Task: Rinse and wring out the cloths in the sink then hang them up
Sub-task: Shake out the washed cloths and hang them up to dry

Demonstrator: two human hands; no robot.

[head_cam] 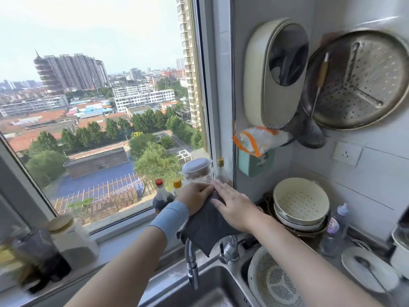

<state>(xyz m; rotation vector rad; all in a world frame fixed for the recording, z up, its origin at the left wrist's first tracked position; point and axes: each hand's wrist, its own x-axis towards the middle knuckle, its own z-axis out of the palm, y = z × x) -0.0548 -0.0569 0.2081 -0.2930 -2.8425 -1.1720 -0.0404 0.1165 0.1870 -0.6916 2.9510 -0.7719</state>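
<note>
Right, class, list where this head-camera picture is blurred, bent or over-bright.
Head view: the wide lens bows the window frame; the jars at lower left are smeared by blur; the sky is nearly white; daylight glares on the upper-right wall tiles; the cloth, left hand and right hand are sharp.

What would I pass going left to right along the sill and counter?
Dark jar → pale-lidded jar → red-capped bottle → cloth → colander stack → clear bottle → plate.

Large window [99, 107] onto daylit city, pale tiled wall [365, 165], wall socket [347, 153]
</note>
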